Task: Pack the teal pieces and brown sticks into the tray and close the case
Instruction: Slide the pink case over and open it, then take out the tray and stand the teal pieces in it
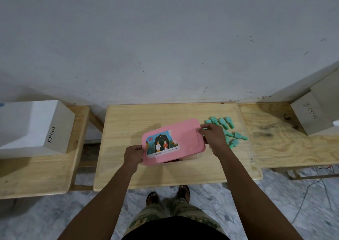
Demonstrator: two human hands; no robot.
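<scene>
White boxes (36, 126) on side wooden benches (286, 146)

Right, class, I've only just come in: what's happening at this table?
A person stands at a wooden table, holding a pink lid by its two ends, left hand and right hand. The lid sits tilted over a case mostly hidden beneath it. The teal pieces lie loose on the table to the right, not yet packed. No brown sticks are visible.
</scene>
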